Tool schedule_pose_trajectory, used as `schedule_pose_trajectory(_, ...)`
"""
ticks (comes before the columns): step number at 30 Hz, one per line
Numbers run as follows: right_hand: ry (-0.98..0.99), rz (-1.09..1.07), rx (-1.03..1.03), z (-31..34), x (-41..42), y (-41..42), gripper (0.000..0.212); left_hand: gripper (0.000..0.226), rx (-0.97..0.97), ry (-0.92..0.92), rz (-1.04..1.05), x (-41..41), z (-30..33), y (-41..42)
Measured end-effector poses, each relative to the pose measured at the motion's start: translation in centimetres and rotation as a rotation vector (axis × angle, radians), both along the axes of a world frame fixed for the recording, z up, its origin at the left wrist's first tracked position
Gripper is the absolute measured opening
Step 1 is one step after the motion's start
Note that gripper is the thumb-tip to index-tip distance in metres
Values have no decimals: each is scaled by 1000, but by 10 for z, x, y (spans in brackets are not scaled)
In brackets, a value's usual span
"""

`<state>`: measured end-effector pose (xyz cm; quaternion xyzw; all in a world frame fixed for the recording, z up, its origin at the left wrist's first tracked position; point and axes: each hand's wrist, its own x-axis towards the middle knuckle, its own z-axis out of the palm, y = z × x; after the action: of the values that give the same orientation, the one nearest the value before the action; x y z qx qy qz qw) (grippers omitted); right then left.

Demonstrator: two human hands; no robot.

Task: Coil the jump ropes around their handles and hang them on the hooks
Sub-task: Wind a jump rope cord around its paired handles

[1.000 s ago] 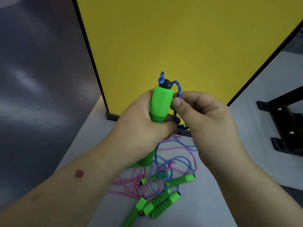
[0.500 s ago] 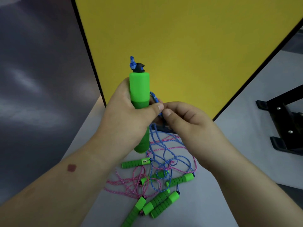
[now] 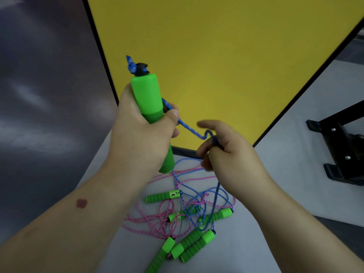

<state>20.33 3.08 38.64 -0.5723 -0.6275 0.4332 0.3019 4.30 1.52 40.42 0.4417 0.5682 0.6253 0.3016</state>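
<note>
My left hand [image 3: 141, 138] grips a pair of green foam handles [image 3: 146, 97] held upright, a blue knot and black cap at the top. A blue rope [image 3: 190, 131] runs from under my left thumb down and right to my right hand [image 3: 230, 154], which pinches it between fingers. Below, on the grey floor, lie tangled pink rope [image 3: 149, 221] and blue rope loops [image 3: 199, 203] with several ribbed green handles [image 3: 189, 245]. No hooks are in sight.
A large yellow panel [image 3: 216, 56] with a black frame stands just behind the hands. A black metal stand foot [image 3: 342, 154] sits on the floor at the right. Dark grey wall fills the left side.
My right hand has moved away from the handles to the right, drawing the blue rope out taut. The left hand stays raised with the handles.
</note>
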Motion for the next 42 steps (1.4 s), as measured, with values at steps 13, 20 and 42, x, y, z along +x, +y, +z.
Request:
schedule_pose_trajectory(13, 280, -34, -84, 5, -4, 0, 26, 27, -289, -185, -190, -3, -12, 5)
schedule_pose_trajectory(20, 175, 63, -27, 13, -4, -1, 41, 23, -180, -90, -315, 12, -12, -4)
schedule_pose_trajectory(42, 376, 130, -193, 10, 5, 4, 20, 35, -156, -176, -159, 5, -8, 2)
